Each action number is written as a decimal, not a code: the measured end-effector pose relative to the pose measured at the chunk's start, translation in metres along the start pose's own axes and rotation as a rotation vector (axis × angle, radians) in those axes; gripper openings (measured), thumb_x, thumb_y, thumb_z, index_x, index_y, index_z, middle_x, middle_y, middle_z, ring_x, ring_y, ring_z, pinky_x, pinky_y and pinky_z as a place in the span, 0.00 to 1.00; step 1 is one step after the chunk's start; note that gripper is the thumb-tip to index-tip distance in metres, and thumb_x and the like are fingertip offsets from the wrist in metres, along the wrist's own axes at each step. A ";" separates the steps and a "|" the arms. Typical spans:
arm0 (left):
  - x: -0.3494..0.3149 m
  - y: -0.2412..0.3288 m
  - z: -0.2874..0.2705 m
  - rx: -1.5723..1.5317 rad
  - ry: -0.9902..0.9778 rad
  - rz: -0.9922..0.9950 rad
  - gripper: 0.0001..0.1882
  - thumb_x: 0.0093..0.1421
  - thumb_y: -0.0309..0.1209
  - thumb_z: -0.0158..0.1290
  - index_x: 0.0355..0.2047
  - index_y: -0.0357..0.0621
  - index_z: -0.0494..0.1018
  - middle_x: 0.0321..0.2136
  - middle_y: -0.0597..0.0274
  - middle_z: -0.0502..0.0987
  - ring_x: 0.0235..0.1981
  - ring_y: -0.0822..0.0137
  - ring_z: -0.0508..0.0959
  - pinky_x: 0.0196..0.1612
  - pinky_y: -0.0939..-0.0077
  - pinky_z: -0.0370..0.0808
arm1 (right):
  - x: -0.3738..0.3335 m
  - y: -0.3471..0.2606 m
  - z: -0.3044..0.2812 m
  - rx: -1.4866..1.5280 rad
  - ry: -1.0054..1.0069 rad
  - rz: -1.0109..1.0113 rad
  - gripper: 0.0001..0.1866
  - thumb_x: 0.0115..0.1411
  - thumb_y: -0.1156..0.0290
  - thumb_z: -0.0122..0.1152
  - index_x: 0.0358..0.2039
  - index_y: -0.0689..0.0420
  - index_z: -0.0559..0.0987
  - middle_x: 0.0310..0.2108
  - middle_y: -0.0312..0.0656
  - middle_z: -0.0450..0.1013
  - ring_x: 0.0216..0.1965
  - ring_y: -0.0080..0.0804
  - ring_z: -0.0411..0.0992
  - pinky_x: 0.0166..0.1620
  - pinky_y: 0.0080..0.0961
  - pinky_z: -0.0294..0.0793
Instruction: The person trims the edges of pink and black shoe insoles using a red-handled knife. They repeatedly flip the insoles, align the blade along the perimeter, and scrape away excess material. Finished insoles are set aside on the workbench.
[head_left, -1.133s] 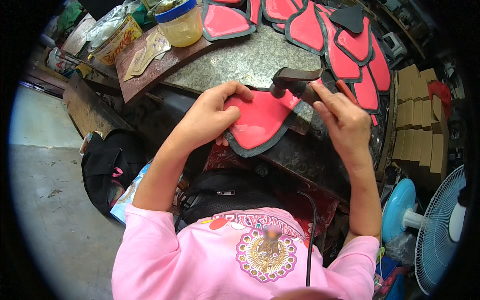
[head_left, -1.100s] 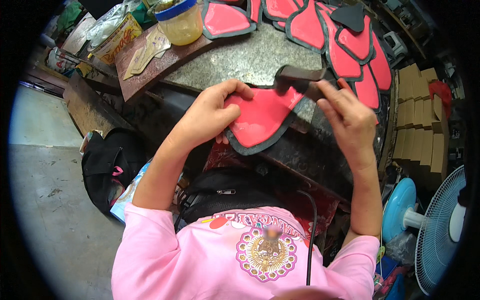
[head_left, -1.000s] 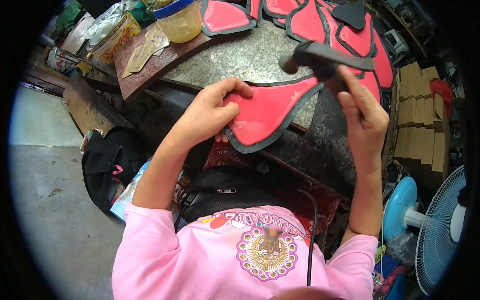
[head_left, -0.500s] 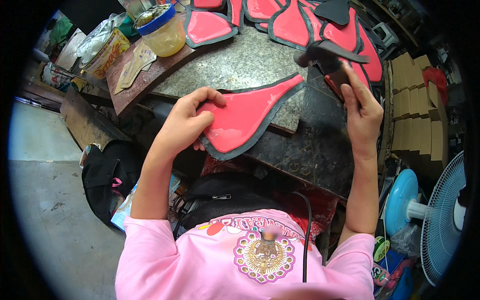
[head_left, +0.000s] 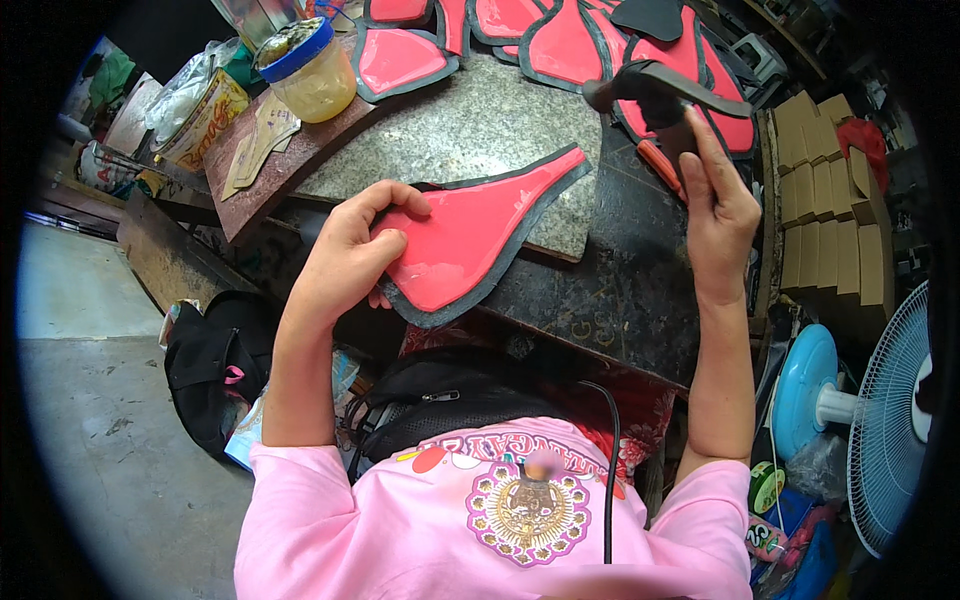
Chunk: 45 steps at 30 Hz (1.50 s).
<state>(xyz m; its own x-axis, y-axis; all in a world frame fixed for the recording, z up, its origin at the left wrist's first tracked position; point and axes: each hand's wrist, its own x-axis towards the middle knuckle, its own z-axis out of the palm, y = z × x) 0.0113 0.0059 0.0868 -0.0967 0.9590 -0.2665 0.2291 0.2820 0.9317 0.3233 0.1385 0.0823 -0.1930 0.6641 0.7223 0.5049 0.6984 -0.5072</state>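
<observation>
My left hand (head_left: 350,245) pinches the wide end of a red leather-like shoe-upper piece (head_left: 465,235) with a dark grey border, thumb on top and fingers curled under. The piece's narrow end points to the far right, over a speckled stone slab (head_left: 450,130). In my right hand (head_left: 722,225) is a shoemaker's hammer (head_left: 668,92), its dark, curved head raised above the right side of the slab. The fingers close round its handle, and the head is apart from the piece. Several similar red pieces (head_left: 565,45) lie along the far side.
A blue-rimmed jar (head_left: 315,85) of yellowish stuff stands at the far left on a brown board (head_left: 235,190), beside paper patterns (head_left: 262,140). The dark worktop (head_left: 640,280) runs right of the slab. Stacked cardboard boxes (head_left: 825,210) and a fan (head_left: 895,420) stand at the right.
The view has shifted slightly. The hammer head is a little higher and farther from the held piece. My left hand keeps its pinch, and the piece has drawn slightly left.
</observation>
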 end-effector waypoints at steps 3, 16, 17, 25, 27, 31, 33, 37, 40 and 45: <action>0.003 -0.003 0.000 0.032 0.009 0.139 0.18 0.51 0.21 0.44 0.43 0.36 0.73 0.32 0.64 0.75 0.21 0.80 0.71 0.19 0.83 0.71 | -0.003 -0.001 0.009 -0.267 -0.267 0.100 0.17 0.64 0.57 0.60 0.53 0.41 0.80 0.34 0.43 0.79 0.32 0.41 0.78 0.35 0.32 0.75; -0.009 0.000 0.023 0.266 0.353 0.864 0.35 0.51 0.13 0.51 0.61 0.38 0.60 0.50 0.53 0.79 0.46 0.58 0.81 0.51 0.69 0.74 | 0.011 0.076 -0.035 -0.725 -0.061 0.248 0.21 0.56 0.57 0.68 0.52 0.29 0.80 0.31 0.36 0.73 0.36 0.36 0.75 0.39 0.35 0.74; -0.006 0.002 0.022 0.376 0.332 0.949 0.38 0.49 0.13 0.52 0.63 0.40 0.59 0.49 0.53 0.79 0.44 0.55 0.82 0.47 0.67 0.77 | 0.010 0.082 -0.038 -0.750 -0.081 0.232 0.22 0.56 0.57 0.68 0.52 0.30 0.80 0.32 0.36 0.73 0.38 0.36 0.75 0.40 0.36 0.74; 0.024 -0.016 0.025 0.894 0.428 1.210 0.06 0.53 0.28 0.56 0.33 0.45 0.75 0.44 0.62 0.82 0.47 0.59 0.82 0.47 0.66 0.80 | 0.006 0.090 -0.039 -0.855 -0.191 0.267 0.19 0.56 0.57 0.67 0.49 0.37 0.82 0.37 0.38 0.73 0.44 0.39 0.72 0.46 0.38 0.73; 0.023 -0.023 0.027 0.883 0.411 1.184 0.06 0.53 0.27 0.55 0.33 0.45 0.75 0.44 0.63 0.82 0.47 0.59 0.82 0.48 0.66 0.80 | 0.009 0.076 -0.042 -0.864 -0.147 0.152 0.16 0.56 0.57 0.67 0.46 0.41 0.83 0.37 0.37 0.73 0.44 0.39 0.72 0.46 0.37 0.72; 0.022 -0.026 0.026 0.869 0.396 1.184 0.06 0.53 0.27 0.55 0.33 0.45 0.75 0.44 0.63 0.82 0.47 0.60 0.82 0.49 0.65 0.80 | 0.013 0.041 -0.042 -0.837 -0.353 0.335 0.15 0.57 0.54 0.67 0.38 0.49 0.85 0.34 0.41 0.78 0.40 0.42 0.77 0.43 0.37 0.74; 0.023 -0.025 0.026 0.877 0.390 1.180 0.06 0.53 0.26 0.55 0.33 0.45 0.76 0.44 0.62 0.82 0.47 0.60 0.82 0.49 0.65 0.80 | 0.013 0.027 -0.039 -0.837 -0.538 0.427 0.17 0.56 0.51 0.67 0.37 0.52 0.85 0.33 0.46 0.81 0.37 0.46 0.79 0.41 0.39 0.75; 0.024 -0.023 0.026 0.845 0.373 1.176 0.10 0.50 0.22 0.56 0.34 0.43 0.76 0.43 0.60 0.82 0.46 0.57 0.82 0.48 0.65 0.80 | 0.014 0.014 -0.036 -0.817 -0.603 0.497 0.18 0.55 0.53 0.68 0.38 0.53 0.84 0.34 0.49 0.80 0.40 0.46 0.78 0.42 0.39 0.74; 0.024 -0.023 0.025 0.814 0.343 1.183 0.14 0.46 0.17 0.56 0.36 0.39 0.76 0.43 0.55 0.82 0.46 0.51 0.82 0.48 0.63 0.80 | 0.013 0.014 -0.036 -0.842 -0.623 0.471 0.17 0.55 0.55 0.68 0.39 0.53 0.84 0.35 0.48 0.80 0.41 0.46 0.78 0.43 0.39 0.74; 0.023 -0.027 0.028 0.828 0.358 1.175 0.12 0.47 0.19 0.57 0.35 0.40 0.76 0.44 0.57 0.81 0.47 0.53 0.82 0.48 0.64 0.80 | 0.011 0.020 -0.039 -0.856 -0.561 0.366 0.16 0.57 0.56 0.66 0.39 0.53 0.84 0.37 0.46 0.79 0.42 0.47 0.78 0.43 0.41 0.74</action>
<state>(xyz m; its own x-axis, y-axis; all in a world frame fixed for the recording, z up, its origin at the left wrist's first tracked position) 0.0298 0.0207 0.0484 0.3312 0.6204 0.7109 0.8052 -0.5787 0.1299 0.3641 0.1489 0.0987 -0.1586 0.9733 0.1659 0.9871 0.1601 0.0046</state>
